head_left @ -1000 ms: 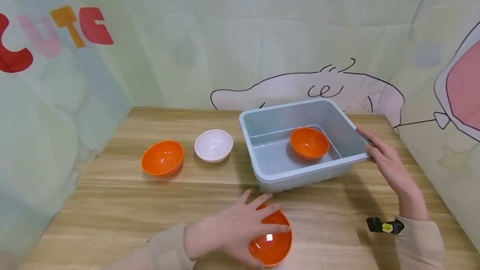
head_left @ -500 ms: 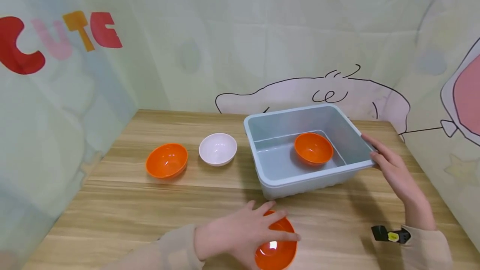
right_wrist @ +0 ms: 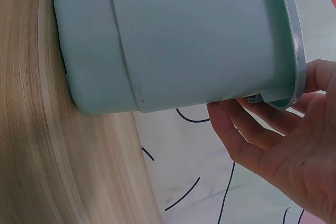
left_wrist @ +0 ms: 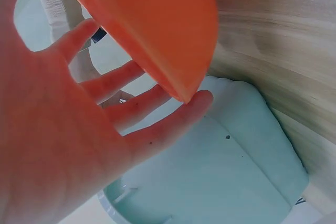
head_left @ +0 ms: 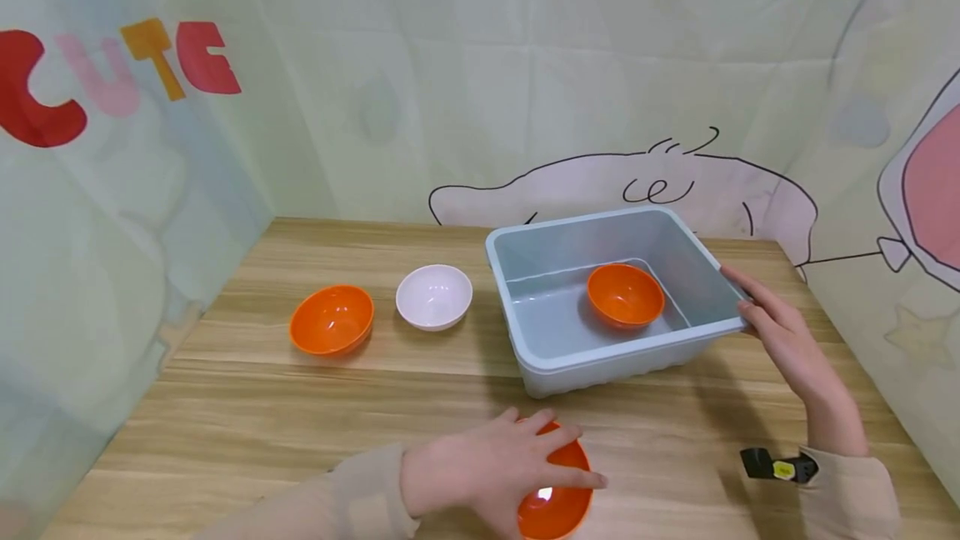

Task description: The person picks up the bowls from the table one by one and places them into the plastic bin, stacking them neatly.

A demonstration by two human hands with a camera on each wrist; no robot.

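Note:
In the head view, my left hand (head_left: 510, 465) spreads over an orange bowl (head_left: 558, 515) near the table's front, its fingers reaching across the rim. Seen from the left wrist, those fingers (left_wrist: 178, 121) lie fairly straight along the rim of the orange bowl (left_wrist: 168, 30), one tip reaching just past it. My right hand (head_left: 780, 336) grips the right rim of a pale blue plastic basin (head_left: 630, 361); the right wrist view shows the fingers (right_wrist: 231, 135) under the rim, against the outer wall. Inside the basin, toward its right, sits another orange bowl (head_left: 625, 297).
To the left of the basin stand a white bowl (head_left: 434, 298) and a third orange bowl (head_left: 332, 321) on the wood-grain table (head_left: 315, 415). A printed cloth (head_left: 390, 90) hangs behind the table and along its sides. A black strap (head_left: 780, 467) circles the right wrist.
My left hand has moved slightly right over the near orange bowl, its fingers drawing a little closer together. The right hand, basin and other bowls hold their places; the view shifted slightly.

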